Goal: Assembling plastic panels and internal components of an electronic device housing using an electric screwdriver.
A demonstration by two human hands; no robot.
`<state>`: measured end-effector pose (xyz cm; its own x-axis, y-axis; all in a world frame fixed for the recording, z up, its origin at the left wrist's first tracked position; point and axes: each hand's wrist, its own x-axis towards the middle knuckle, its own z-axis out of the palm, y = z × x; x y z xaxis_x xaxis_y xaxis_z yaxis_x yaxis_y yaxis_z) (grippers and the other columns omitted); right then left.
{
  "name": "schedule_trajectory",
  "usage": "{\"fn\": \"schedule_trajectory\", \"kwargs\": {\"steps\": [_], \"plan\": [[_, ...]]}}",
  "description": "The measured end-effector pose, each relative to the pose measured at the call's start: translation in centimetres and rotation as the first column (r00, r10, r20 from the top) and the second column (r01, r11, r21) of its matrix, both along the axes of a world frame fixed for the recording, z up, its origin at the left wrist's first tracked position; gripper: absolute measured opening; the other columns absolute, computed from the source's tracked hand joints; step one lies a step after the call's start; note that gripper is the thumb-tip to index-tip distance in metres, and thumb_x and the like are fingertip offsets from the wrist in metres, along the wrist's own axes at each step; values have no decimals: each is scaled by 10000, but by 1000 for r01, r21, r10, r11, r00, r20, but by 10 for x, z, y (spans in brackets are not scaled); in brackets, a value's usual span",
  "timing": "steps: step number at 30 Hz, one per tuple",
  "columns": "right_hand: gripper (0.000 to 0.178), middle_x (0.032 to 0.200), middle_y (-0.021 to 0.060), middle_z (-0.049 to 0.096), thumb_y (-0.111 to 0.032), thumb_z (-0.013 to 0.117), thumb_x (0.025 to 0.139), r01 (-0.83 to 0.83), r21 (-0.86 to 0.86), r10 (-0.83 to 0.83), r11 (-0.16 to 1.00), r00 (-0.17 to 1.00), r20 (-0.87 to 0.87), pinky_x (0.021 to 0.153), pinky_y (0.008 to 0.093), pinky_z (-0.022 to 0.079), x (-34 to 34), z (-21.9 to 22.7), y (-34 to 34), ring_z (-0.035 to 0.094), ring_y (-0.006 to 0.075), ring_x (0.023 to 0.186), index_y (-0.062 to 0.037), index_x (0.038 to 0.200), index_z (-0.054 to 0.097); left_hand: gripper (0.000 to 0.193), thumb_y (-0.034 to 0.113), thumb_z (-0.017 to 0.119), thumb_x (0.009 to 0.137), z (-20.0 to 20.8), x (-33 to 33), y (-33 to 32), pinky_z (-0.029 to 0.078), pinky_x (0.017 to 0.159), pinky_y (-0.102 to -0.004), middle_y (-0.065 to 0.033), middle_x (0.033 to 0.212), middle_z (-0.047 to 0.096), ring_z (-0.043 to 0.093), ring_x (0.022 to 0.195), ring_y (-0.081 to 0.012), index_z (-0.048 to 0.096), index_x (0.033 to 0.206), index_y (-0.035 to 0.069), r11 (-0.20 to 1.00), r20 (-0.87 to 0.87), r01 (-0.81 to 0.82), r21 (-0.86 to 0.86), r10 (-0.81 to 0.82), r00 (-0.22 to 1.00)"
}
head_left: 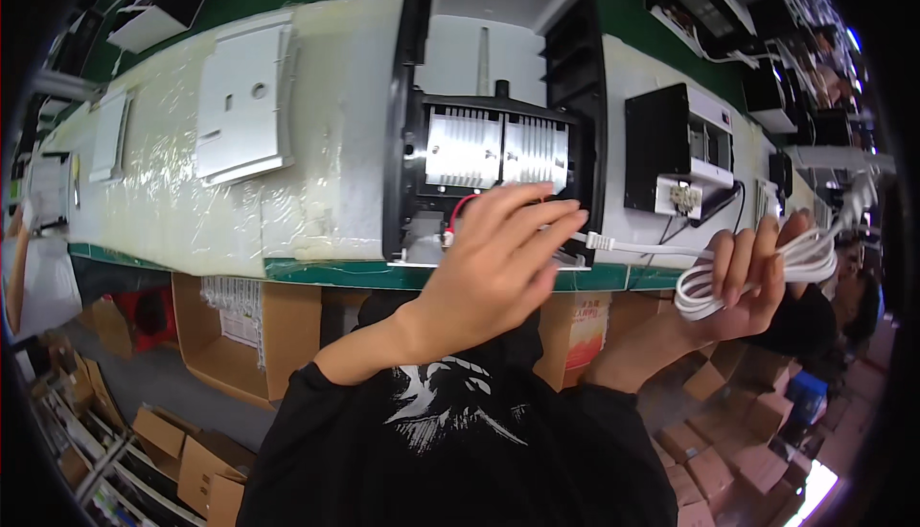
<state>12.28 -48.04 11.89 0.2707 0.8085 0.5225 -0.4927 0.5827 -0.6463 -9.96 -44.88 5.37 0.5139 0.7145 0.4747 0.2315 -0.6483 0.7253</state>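
Observation:
A tall black-and-grey appliance housing (403, 144) lies on the bench in front of me, with its inside facing up. Two ribbed silver metal blocks (464, 148) sit side by side within it. My left hand (503, 254) reaches over the near end, fingers curved around the end of a white power cord (652, 248); its fingertips partly cover the grip. A looped red wire (462, 209) shows beside this hand. The cord runs right through a ribbed collar to my right hand (752, 283), which is closed around the coiled bundle, off the bench's near edge.
A white panel (244, 101) and a smaller white panel (111, 136) lie to the left. On the right stands a black-and-white unit (661, 148) with a dark cable. Below the green bench edge (335, 273) are an open carton (220, 350) and several more boxes.

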Motion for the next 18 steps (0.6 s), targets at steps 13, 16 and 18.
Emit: {"fn": "schedule_trajectory", "kwargs": {"steps": [13,16,18], "plan": [[479,883,146,579,-349,403,909,555,-651,-531,517,805,264,729,324,453,18,-110,-97,555,207,808,50,1153,503,236,114,721,703,-5,38,17,428,772,-337,-29,856,593,547,858,-217,666,930,78,997,-110,80,17,-77,991],[497,853,138,608,-390,298,960,340,-861,-448,378,881,151,641,288,473,-22,-128,-119,583,194,734,31,1065,541,225,134,728,694,-6,35,20,436,752,-329,-15,820,596,558,817,-207,675,908,86,996,-134,87,12,-85,987],[407,822,143,608,-360,372,950,12,-873,-120,488,991,-54,609,275,466,-45,-120,-134,590,207,705,-2,972,564,217,147,732,689,-8,34,20,440,740,-326,-6,802,596,562,795,-200,679,892,89,996,-133,93,18,-90,987]]}}
